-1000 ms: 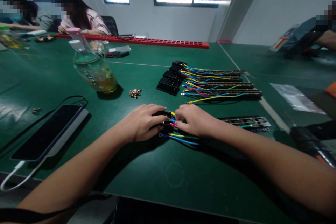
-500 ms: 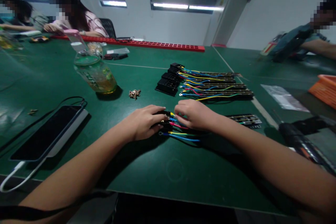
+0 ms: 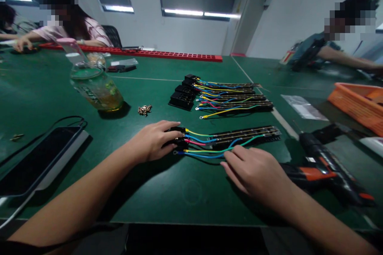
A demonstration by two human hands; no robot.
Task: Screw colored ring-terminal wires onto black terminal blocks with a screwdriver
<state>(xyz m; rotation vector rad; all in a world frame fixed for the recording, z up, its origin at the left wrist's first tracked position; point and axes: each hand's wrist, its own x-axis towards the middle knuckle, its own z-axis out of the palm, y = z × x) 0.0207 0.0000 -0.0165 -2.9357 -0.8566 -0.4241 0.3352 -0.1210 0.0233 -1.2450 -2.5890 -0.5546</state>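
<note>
My left hand point(image 3: 155, 140) is closed around a black socket block point(image 3: 178, 142), whose body is mostly hidden by the fingers. Yellow, blue and red wires point(image 3: 200, 142) run from the block to a black strip with metal bars point(image 3: 245, 135). A loose ring terminal point(image 3: 176, 152) on a blue wire lies beside the block. My right hand point(image 3: 254, 169) is over the wires' right part, below the strip, fingers curled with the thumb apart; it seems to hold nothing. Behind stand several more black socket blocks point(image 3: 182, 97) wired to similar strips point(image 3: 248, 97).
Small brass screws point(image 3: 145, 110) lie in a pile left of the blocks. A drink bottle point(image 3: 97, 89) and a phone point(image 3: 44, 159) are at left. A power drill point(image 3: 332, 171) lies right of my right hand, near an orange basket point(image 3: 359, 101). Co-workers sit across and at right.
My right hand has left the wire ends at the block and moved right and nearer to me. My left hand stays on the block. The view has shifted right.
</note>
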